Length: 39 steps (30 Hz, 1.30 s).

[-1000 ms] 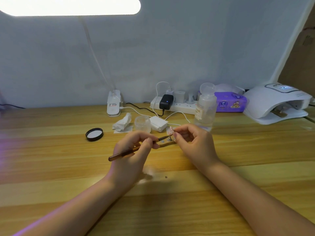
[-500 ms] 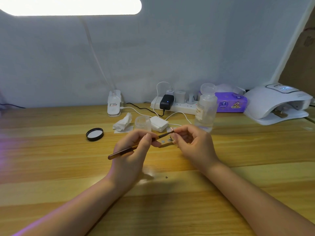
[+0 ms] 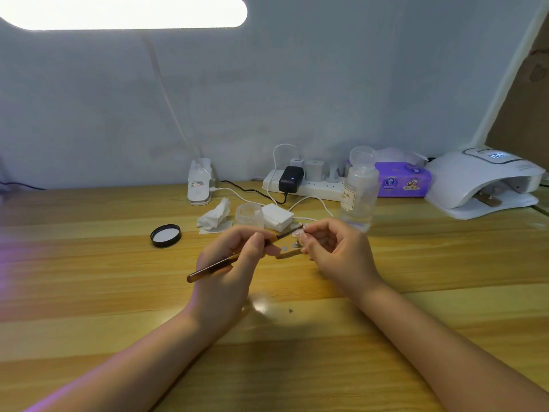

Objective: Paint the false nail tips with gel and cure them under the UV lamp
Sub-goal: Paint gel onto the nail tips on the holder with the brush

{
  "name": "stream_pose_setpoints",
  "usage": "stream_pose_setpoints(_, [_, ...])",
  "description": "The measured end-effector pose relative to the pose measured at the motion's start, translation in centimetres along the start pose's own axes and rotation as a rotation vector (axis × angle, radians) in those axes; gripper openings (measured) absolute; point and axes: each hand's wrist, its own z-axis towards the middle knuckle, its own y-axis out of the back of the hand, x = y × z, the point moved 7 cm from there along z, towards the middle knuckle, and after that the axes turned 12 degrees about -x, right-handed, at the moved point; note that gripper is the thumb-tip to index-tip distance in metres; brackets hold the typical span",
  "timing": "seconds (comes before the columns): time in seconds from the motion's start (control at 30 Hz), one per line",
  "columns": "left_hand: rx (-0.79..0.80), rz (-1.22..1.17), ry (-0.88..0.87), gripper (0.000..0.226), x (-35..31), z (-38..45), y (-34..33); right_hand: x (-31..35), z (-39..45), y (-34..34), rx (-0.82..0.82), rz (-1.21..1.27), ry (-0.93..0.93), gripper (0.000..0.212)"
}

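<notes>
Painting underway: left hand (image 3: pixel 228 263) grips slim brown brush (image 3: pixel 237 257), right hand (image 3: pixel 335 251) pinches pale nail tip (image 3: pixel 298 232); curing pending, white domed UV lamp (image 3: pixel 481 182) at two o'clock.

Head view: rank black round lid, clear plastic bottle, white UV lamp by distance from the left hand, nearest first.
From the left hand, which holds the brown brush:
1. Black round lid, on the table just to that hand's left and behind it.
2. Clear plastic bottle, behind the right hand.
3. White UV lamp, at the table's far right.
</notes>
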Motion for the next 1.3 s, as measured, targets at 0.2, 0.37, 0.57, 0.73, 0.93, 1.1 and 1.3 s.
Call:
stream_pose_setpoints(0.2, [0.096, 0.279, 0.02, 0.014, 2.3, 0.8, -0.2, -0.2, 0.2, 0.1, -0.023, 0.005, -0.047, 0.008])
stream_pose_setpoints(0.37, [0.339, 0.472, 0.115, 0.039, 4.8, 0.0, -1.5, -0.4, 0.3, -0.4, 0.036, -0.034, -0.049, 0.008])
stream_pose_setpoints(0.57, [0.428, 0.376, 0.229, 0.052, 5.4, -0.3, -2.4, -0.1, 0.2, -0.7, 0.07, -0.108, 0.009, 0.008])
stream_pose_setpoints(0.73, [0.381, 0.266, 0.244, 0.052, 4.9, -0.2, -2.0, -1.0, 0.2, -0.9, 0.081, -0.197, -0.013, 0.005])
stream_pose_setpoints(0.93, [0.367, 0.253, 0.237, 0.044, 4.7, -0.7, -1.7, -1.9, 0.2, -1.2, 0.128, -0.399, 0.006, 0.005])
stream_pose_setpoints(1.1, [0.368, 0.259, 0.245, 0.047, 4.5, -0.9, -1.9, -1.8, 0.1, -1.5, 0.183, -0.492, 0.018, 0.007])
stream_pose_setpoints(1.3, [0.38, 0.281, 0.236, 0.05, 4.0, -1.1, -1.8, -1.3, 0.1, -1.6, 0.237, -0.688, 0.11, 0.021])
